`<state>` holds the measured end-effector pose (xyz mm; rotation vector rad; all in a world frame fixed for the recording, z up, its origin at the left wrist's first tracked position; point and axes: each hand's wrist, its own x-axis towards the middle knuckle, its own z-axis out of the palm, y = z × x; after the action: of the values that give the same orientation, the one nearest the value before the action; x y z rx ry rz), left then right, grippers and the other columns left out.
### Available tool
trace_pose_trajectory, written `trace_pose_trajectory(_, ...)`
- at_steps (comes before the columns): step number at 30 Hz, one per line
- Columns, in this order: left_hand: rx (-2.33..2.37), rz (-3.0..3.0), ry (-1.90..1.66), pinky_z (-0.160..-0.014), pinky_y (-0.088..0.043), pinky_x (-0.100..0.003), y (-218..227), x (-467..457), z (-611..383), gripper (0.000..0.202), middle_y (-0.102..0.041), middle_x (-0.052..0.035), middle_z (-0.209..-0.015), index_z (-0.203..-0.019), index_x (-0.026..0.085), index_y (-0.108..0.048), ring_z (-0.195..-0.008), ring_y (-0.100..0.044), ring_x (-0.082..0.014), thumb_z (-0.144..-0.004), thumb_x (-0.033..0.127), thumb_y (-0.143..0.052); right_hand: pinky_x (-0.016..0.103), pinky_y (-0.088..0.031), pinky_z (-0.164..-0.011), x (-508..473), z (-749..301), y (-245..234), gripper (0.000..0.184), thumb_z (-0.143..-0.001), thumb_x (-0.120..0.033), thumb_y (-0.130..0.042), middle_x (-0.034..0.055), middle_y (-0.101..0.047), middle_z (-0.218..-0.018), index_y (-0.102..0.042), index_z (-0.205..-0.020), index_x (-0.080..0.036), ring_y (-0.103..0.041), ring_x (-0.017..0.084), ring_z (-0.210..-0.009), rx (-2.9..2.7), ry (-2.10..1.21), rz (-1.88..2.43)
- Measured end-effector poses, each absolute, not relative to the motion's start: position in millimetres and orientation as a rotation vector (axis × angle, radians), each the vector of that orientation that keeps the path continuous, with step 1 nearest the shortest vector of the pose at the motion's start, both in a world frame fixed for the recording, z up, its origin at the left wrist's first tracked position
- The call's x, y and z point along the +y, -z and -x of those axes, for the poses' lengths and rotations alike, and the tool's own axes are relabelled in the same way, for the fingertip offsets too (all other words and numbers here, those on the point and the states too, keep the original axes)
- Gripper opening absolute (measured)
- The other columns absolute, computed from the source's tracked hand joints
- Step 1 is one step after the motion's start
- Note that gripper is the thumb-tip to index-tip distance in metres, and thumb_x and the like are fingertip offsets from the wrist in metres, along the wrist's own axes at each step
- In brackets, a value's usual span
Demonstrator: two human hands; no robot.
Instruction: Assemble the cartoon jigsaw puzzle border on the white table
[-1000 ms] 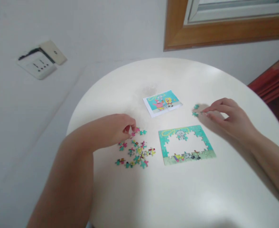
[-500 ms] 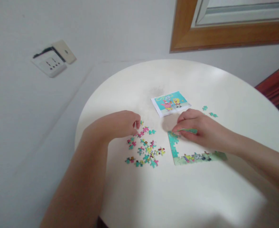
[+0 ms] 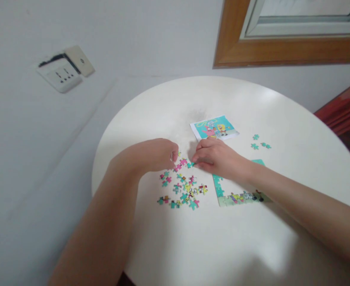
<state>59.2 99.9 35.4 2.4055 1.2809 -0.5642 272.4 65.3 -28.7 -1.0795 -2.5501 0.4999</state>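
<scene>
My right hand (image 3: 212, 157) has its fingers pinched at the edge of a teal puzzle piece (image 3: 189, 165) lying at the upper right of a loose heap. My left hand (image 3: 163, 154) hangs over the heap's upper left side, fingers curled together; whatever its fingertips hold is hidden. Several loose puzzle pieces (image 3: 183, 196), pink, yellow and teal, lie spread below both hands. To the right is the partly joined puzzle frame (image 3: 218, 186), with a teal left side and a pale green bottom edge. My right hand and forearm cover part of it.
Above my right hand lies a reference picture (image 3: 215, 126) of cartoon figures. A few teal pieces (image 3: 254, 146) sit at the right of the round white table (image 3: 151, 115). Beyond it are a wall socket (image 3: 60, 74) and a wood-framed window (image 3: 231, 51).
My right hand has moved left from the puzzle frame's upper corner to the loose heap. The frame's teal top edge shows more now. My left hand has barely moved.
</scene>
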Motion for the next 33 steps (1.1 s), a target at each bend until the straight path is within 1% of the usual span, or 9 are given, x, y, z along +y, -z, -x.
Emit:
trace_pose_trajectory(6,1.248,-2.418,0.572,-0.058,-0.032,-0.027,-35,100,-60,0.013,-0.061,0.0006,-0.068,-0.070,0.019,-0.059,-0.064,-0.051,-0.0154,-0.070,0.009,-0.051,0.036,-0.044,-0.092,67,-269,27,0.014,-0.083,-0.014,-0.065,0.0075,-0.066,-0.098,-0.073,-0.094,-0.018,-0.059,0.022,-0.098,-2.491,-0.588,1.126)
trace_pose_trajectory(11,1.235,-2.411,0.586,-0.058,-0.032,-0.027,-36,99,-61,0.010,-0.061,0.0002,-0.069,-0.072,0.018,-0.060,-0.065,-0.051,-0.0156,-0.073,0.012,-0.052,0.033,-0.046,-0.087,68,-268,21,0.011,-0.080,-0.010,-0.066,0.0070,-0.067,-0.092,-0.073,-0.086,-0.016,-0.060,0.019,-0.092,-2.458,-0.714,1.097)
trace_pose_trajectory(15,1.243,-2.403,0.585,-0.057,-0.031,-0.027,-35,100,-60,0.007,-0.060,0.0005,-0.069,-0.073,0.018,-0.060,-0.064,-0.050,-0.0150,-0.076,0.016,-0.054,0.032,-0.045,-0.086,69,-270,21,0.010,-0.081,-0.009,-0.066,0.0043,-0.067,-0.087,-0.072,-0.082,-0.017,-0.060,0.016,-0.087,-2.474,-0.741,1.064)
trace_pose_trajectory(18,1.249,-2.400,0.580,-0.057,-0.031,-0.026,-35,100,-61,0.006,-0.060,0.0007,-0.068,-0.072,0.018,-0.059,-0.064,-0.049,-0.0144,-0.075,0.016,-0.054,0.031,-0.044,-0.085,70,-271,22,0.011,-0.082,-0.010,-0.065,0.0029,-0.067,-0.087,-0.071,-0.082,-0.018,-0.060,0.015,-0.088,-2.482,-0.759,1.048)
trace_pose_trajectory(21,1.244,-2.398,0.576,-0.057,-0.031,-0.026,-35,100,-61,0.005,-0.060,0.0007,-0.068,-0.073,0.018,-0.059,-0.064,-0.050,-0.0144,-0.075,0.018,-0.055,0.030,-0.044,-0.084,71,-272,21,0.009,-0.085,-0.013,-0.065,0.0035,-0.067,-0.088,-0.072,-0.084,-0.018,-0.060,0.015,-0.087,-2.476,-0.755,1.059)
trace_pose_trajectory(23,1.235,-2.397,0.576,-0.057,-0.032,-0.026,-36,100,-61,0.005,-0.061,0.0006,-0.069,-0.073,0.018,-0.060,-0.065,-0.050,-0.0145,-0.075,0.018,-0.055,0.030,-0.043,-0.083,71,-272,21,0.005,-0.086,-0.019,-0.069,0.0044,-0.067,-0.089,-0.073,-0.088,-0.017,-0.060,0.016,-0.086,-2.477,-0.736,1.064)
trace_pose_trajectory(26,1.225,-2.401,0.576,-0.058,-0.032,-0.026,-36,100,-61,0.007,-0.062,0.0006,-0.070,-0.073,0.018,-0.060,-0.065,-0.050,-0.0143,-0.074,0.016,-0.054,0.032,-0.041,-0.083,70,-271,20,0.015,-0.085,-0.030,-0.073,0.0051,-0.066,-0.091,-0.074,-0.095,-0.019,-0.059,0.018,-0.089,-2.515,-0.660,1.072)
trace_pose_trajectory(30,1.224,-2.413,0.582,-0.058,-0.032,-0.026,-36,98,-63,0.007,-0.059,0.0013,-0.067,-0.071,0.019,-0.059,-0.063,-0.049,-0.0140,-0.074,0.015,-0.053,0.037,-0.034,-0.088,66,-266,18,0.010,-0.088,-0.027,-0.068,0.0053,-0.067,-0.092,-0.075,-0.090,-0.021,-0.058,0.021,-0.092,-2.619,-0.444,1.070)
trace_pose_trajectory(33,1.215,-2.416,0.590,-0.058,-0.032,-0.026,-37,98,-64,0.009,-0.058,0.0019,-0.066,-0.070,0.019,-0.058,-0.062,-0.048,-0.0137,-0.073,0.014,-0.052,0.040,-0.029,-0.090,64,-264,16,0.011,-0.087,-0.025,-0.065,0.0051,-0.068,-0.092,-0.075,-0.086,-0.022,-0.057,0.023,-0.093,-2.680,-0.318,1.058)
